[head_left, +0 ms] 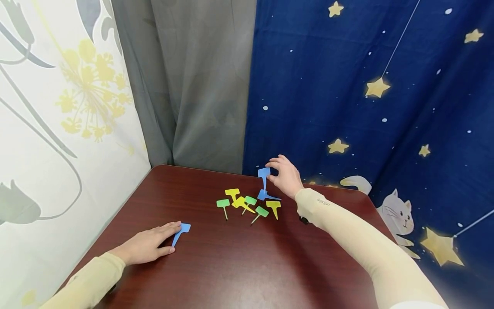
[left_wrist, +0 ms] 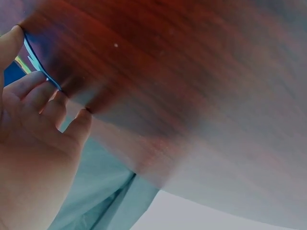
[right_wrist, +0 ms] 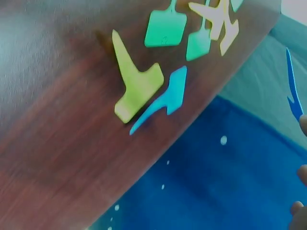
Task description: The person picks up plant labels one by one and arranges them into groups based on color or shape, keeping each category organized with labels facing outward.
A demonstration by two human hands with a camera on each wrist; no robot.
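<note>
My right hand (head_left: pixel 286 175) pinches a blue T-shaped plant label (head_left: pixel 264 173) by its wide head, stem down, above the table's far edge. In the right wrist view that held label (right_wrist: pixel 294 98) shows at the right, beside fingertips. Below it lies another blue plant label (head_left: pixel 263 195). My left hand (head_left: pixel 144 245) rests on the table at the left, extended fingers touching the head of a blue plant label (head_left: pixel 185 228), thumb by its stem's tip. Only this label's edge (left_wrist: pixel 41 67) shows clearly in the left wrist view. The left fingers partly cover it.
Near the table's far middle lie three green plant labels (head_left: pixel 222 203) and three yellow ones (head_left: pixel 273 205), some overlapping. The dark wood table (head_left: pixel 216 266) is bounded behind by a grey curtain (head_left: pixel 208 86) and a blue starry curtain (head_left: pixel 308 94). A patterned white cloth (head_left: pixel 77 171) hangs at left.
</note>
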